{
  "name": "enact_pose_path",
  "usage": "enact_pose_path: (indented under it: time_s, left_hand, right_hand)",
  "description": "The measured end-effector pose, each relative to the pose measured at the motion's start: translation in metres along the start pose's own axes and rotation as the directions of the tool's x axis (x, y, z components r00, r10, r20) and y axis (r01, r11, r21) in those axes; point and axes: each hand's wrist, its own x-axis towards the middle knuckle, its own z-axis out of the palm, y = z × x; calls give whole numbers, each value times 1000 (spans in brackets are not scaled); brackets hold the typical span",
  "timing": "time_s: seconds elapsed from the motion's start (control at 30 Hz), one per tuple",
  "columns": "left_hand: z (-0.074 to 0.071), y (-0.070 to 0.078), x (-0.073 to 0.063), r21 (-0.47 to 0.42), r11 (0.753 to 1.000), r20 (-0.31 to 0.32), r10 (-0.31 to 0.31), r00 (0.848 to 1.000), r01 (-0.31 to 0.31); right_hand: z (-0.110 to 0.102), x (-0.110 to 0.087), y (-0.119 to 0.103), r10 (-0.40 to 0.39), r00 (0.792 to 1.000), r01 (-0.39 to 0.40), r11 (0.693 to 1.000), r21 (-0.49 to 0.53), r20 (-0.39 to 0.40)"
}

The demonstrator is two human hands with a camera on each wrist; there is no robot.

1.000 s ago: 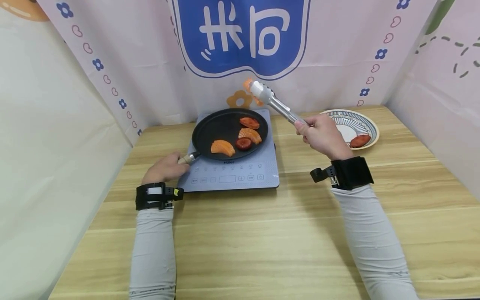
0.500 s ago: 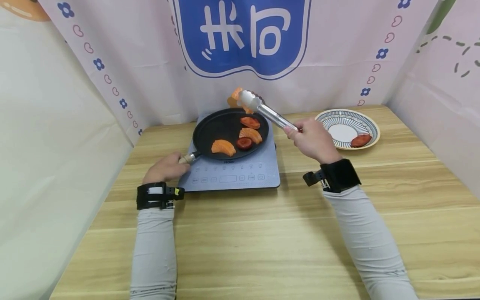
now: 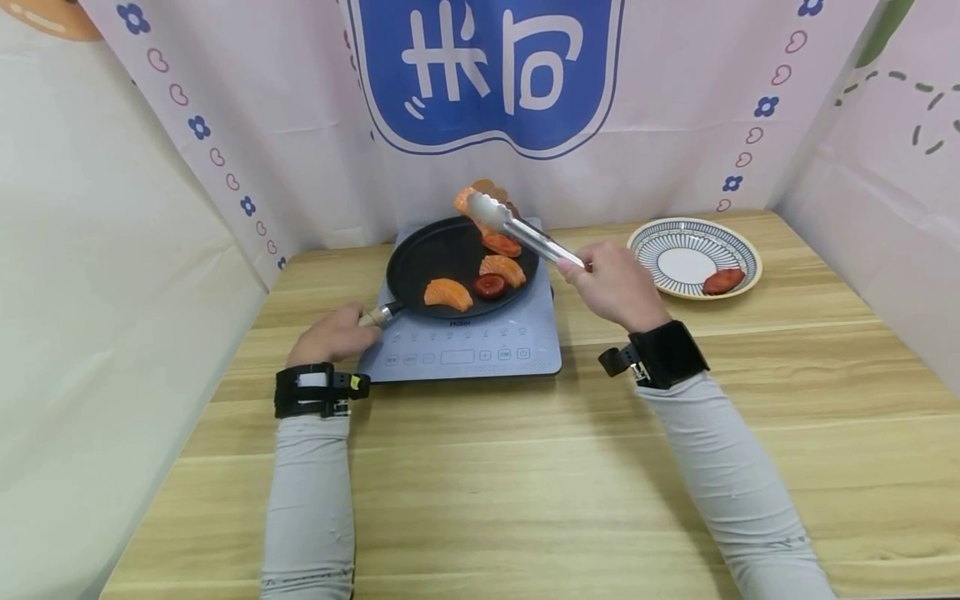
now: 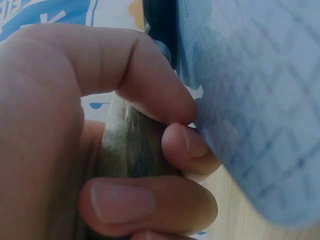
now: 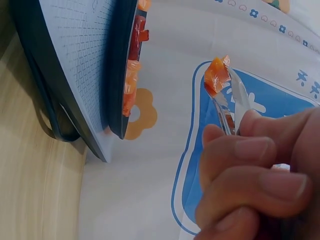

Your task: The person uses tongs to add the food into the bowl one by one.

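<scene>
Head view: left hand (image 3: pixel 333 333) curled round pan handle (image 3: pixel 375 316), right hand (image 3: pixel 618 287) curled round metal tongs (image 3: pixel 527 233).

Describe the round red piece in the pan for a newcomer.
On the wood-grain table, find the pale cooktop and the black pan on it. In the head view, toward the pan's lower right, the round red piece lies right of one orange slice and just below another. It alone is disc-shaped; the slices are arched, the pan's other red piece elongated.
</scene>
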Motion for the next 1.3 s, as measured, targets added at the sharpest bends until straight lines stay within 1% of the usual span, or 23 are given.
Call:
enact_pose_path:
  time_s: [0.17, 0.4, 0.63, 0.87, 1.0, 1.3]
  left_hand:
    - [0, 0, -1, 1, 1000, 2, -11, 1000, 11]
    - [1, -2, -2, 2, 1000, -1, -13, 1000, 13]
    - [1, -4, 0, -6, 1000, 4, -2, 1000, 3]
    - [1, -3, -1, -1, 1000, -2, -4, 1000, 4]
    - [1, -3, 0, 4, 1000, -3, -4, 1000, 4]
    - [1, -1, 1, 12, 1000, -3, -7, 1000, 7]
  right_hand:
    - [4, 1, -3, -7, 1000, 7, 1000, -17, 11]
    - [13, 2, -9, -28, 1000, 27, 997, -66, -6]
    - [20, 3, -14, -17, 999, 20, 994, -105, 34]
    - [28, 4, -15, -4, 999, 9, 992, -126, 43]
    - [33, 4, -17, 7, 999, 0, 987, -158, 48]
    - [44, 5, -15, -15, 999, 22, 980, -196, 38]
